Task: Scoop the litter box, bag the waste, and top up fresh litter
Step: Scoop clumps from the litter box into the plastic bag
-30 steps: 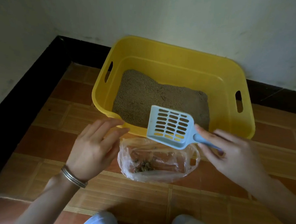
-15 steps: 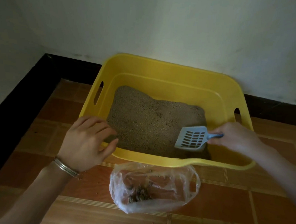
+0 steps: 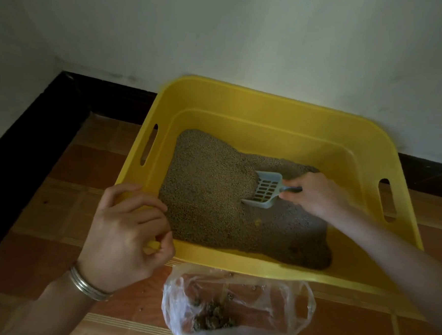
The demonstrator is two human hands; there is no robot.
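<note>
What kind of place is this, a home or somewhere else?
Most likely a floor corner inside a home, though I cannot be sure. A yellow litter box sits on reddish floor tiles, close to a white wall with a dark skirting board.

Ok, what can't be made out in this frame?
Head view only.
- Front edge of the scoop: buried in the litter; load unseen.
- Its handle: mostly covered by the right hand.
- Near-left corner of the litter box: under the left hand; grip or rest unclear.
- Contents of the bag: dark, too small to identify.
</note>
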